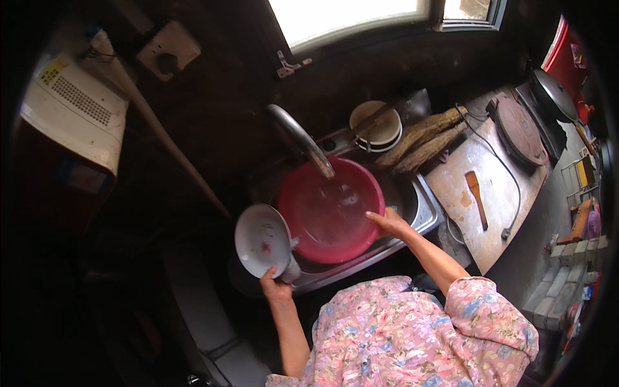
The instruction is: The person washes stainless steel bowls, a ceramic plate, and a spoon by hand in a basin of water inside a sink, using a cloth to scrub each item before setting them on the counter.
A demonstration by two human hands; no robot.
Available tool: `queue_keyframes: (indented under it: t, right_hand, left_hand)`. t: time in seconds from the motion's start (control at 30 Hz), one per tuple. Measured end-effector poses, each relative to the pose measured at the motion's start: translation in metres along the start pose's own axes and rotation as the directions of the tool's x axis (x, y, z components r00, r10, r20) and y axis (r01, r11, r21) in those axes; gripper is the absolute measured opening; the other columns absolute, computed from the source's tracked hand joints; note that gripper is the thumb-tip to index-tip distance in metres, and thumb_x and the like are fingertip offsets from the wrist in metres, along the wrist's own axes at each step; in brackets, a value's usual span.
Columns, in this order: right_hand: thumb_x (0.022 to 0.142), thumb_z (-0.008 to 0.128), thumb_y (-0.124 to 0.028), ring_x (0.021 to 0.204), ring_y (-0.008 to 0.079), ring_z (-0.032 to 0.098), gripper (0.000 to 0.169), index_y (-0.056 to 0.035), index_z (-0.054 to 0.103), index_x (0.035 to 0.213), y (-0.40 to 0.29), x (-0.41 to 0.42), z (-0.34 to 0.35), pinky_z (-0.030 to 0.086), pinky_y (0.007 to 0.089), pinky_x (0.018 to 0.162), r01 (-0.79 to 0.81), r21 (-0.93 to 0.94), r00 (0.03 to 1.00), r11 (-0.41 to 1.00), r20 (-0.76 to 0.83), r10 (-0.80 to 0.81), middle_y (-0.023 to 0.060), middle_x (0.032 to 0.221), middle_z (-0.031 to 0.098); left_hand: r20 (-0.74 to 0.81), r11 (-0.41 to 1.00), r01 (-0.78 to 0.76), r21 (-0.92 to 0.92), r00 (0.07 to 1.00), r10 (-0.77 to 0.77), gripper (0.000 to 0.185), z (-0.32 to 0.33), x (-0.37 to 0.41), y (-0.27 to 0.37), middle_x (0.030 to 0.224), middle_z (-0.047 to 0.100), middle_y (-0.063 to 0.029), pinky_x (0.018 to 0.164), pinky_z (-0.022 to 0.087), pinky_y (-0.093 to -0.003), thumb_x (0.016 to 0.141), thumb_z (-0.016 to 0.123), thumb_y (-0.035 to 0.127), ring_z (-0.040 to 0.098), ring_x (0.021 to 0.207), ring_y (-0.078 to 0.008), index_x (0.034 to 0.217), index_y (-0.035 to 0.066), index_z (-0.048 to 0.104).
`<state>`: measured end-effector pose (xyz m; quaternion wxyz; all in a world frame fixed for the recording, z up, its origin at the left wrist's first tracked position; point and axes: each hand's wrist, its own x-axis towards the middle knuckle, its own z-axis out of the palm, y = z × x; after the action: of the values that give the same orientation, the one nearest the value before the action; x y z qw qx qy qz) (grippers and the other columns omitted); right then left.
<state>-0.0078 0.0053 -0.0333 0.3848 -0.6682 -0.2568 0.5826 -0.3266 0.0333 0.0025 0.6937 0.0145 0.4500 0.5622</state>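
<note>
My left hand (pixel 275 286) grips the near rim of a white bowl (pixel 254 237) with a red mark inside, held at the left end of the metal sink (pixel 346 272). A whitish cloth or scrubber (pixel 292 272) shows just beside the bowl. My right hand (pixel 390 223) holds the right rim of a red plastic basin (pixel 333 213), thumb over the edge. The basin sits in the sink and appears to hold some water. Above it curves a metal faucet (pixel 304 140), its spout end over the basin's far part.
Behind the sink stand stacked bowls (pixel 375 118) beside rough wooden logs (pixel 425 138). On the right board (pixel 454 193) lie a wooden spatula (pixel 476 198), a power cord (pixel 510 179) and a round pinkish appliance (pixel 520 128). A long pole (pixel 164 130) leans at the left.
</note>
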Motion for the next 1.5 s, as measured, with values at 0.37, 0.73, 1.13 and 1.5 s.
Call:
queue_keyframes:
  t: [0.37,0.73,1.13,1.5]
  right_hand:
    - [0.069,0.054,-0.010,0.108,0.0348,0.034,0.055,0.0032,0.030,0.116,-0.143,0.081,0.035,0.032,0.0371,0.089,0.693,-0.719,0.366,0.045,0.297,-0.882,0.0234,0.118,0.032]
    - [0.064,0.051,-0.011,0.093,0.0353,0.040,0.041,0.0035,0.042,0.102,-0.165,0.087,0.064,0.036,0.0387,0.079,0.794,-0.586,0.486,0.161,0.452,-0.748,0.0216,0.097,0.042]
    - [0.065,0.048,-0.012,0.095,0.0329,0.040,0.044,0.0036,0.040,0.105,-0.120,0.106,0.058,0.032,0.0374,0.086,0.754,-0.635,0.255,-0.170,0.521,-0.815,0.0199,0.099,0.043]
    - [0.068,0.044,-0.011,0.100,0.0329,0.040,0.042,0.0023,0.041,0.108,-0.113,0.112,0.056,0.032,0.0373,0.088,0.706,-0.656,0.256,-0.266,0.587,-0.768,0.0198,0.106,0.043]
  left_hand:
    - [0.095,0.999,0.038,-0.031,0.995,-0.035,0.059,0.015,-0.009,-0.038,0.103,0.047,-0.0079,0.087,0.036,-0.0386,0.054,0.050,-0.005,0.044,0.097,-0.0262,0.110,0.007,0.040]
    - [0.040,0.999,-0.018,-0.032,0.999,0.019,0.057,0.015,-0.007,-0.042,0.103,0.046,-0.0077,0.088,0.035,-0.0375,0.054,0.048,-0.005,0.044,0.098,-0.0255,0.109,0.005,0.041]
    - [0.054,1.000,-0.008,-0.005,0.998,0.008,0.057,0.009,-0.001,-0.043,0.103,0.047,-0.0075,0.088,0.035,-0.0385,0.054,0.049,-0.005,0.044,0.098,-0.0255,0.109,0.006,0.041]
    - [0.060,1.000,-0.016,-0.005,0.998,0.016,0.057,0.011,-0.002,-0.045,0.103,0.047,-0.0077,0.089,0.034,-0.0385,0.053,0.050,-0.005,0.044,0.098,-0.0257,0.109,0.005,0.041]
